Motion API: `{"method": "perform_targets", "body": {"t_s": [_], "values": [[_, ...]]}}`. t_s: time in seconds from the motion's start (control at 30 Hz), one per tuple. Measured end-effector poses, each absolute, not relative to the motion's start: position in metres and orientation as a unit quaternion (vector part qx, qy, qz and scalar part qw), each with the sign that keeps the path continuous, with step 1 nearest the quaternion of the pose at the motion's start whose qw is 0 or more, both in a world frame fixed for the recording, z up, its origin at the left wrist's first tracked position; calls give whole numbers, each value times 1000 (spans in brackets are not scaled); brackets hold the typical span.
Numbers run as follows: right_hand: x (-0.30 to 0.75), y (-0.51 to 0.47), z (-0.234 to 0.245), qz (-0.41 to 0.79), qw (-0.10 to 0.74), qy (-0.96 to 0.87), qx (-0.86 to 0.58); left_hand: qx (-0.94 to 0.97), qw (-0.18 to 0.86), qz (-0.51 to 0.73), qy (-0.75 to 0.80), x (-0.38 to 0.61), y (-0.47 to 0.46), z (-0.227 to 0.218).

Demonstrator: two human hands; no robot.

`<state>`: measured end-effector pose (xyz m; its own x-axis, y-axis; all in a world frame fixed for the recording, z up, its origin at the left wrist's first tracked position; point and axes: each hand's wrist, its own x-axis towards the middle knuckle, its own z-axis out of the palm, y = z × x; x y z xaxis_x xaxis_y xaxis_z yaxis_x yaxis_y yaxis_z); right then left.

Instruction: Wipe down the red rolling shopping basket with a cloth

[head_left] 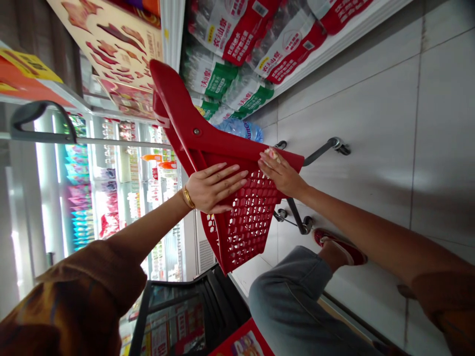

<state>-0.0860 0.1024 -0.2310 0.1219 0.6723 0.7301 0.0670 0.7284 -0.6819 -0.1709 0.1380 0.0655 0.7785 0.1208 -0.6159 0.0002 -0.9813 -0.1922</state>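
Note:
A red plastic shopping cart (222, 143) with a perforated side fills the middle of the head view, which appears turned sideways. My left hand (215, 189), with a gold bracelet at the wrist, lies flat against the cart's side, fingers stretched out. Further right, my right hand (284, 175) is closed on a small crumpled whitish and pink cloth or tissue (273, 154). It presses against the cart's red surface near the wheeled end. Its palm is hidden.
Packs of bottled water (285, 44) line a low shelf. Lit shelves of hanging packets (111, 188) stand on the left. The cart's caster wheels (340, 146) rest on the tiled floor (371, 118). A black crate-like frame (222, 291) lies below, by my bent knee (289, 282).

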Motion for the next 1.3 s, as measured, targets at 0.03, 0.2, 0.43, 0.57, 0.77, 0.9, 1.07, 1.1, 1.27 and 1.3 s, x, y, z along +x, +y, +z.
{"method": "perform_targets", "body": {"t_s": [0.03,0.2,0.43,0.57,0.77,0.9,1.07,1.1,1.27,1.3], "values": [[-86,101,-235,216,688,-627,-295,-939,88,330,-32,-171,138,65],[-86,96,-251,236,684,-622,-301,-937,104,332,-16,-170,138,65],[-85,87,-272,233,652,-635,-342,-944,107,313,3,-172,141,63],[-85,85,-280,250,648,-632,-344,-943,107,315,-7,-173,140,62],[-86,81,-295,274,638,-625,-358,-943,89,320,-16,-174,140,62],[-82,79,-303,266,651,-621,-345,-943,92,320,-12,-175,141,61],[-75,82,-285,246,677,-611,-328,-944,111,312,-2,-177,140,59],[-74,85,-276,236,681,-611,-328,-943,115,313,-2,-177,140,59],[-66,116,-197,196,707,-611,-299,-942,119,313,2,-176,139,58],[-65,125,-178,192,711,-611,-291,-945,118,305,5,-175,139,58]]}}
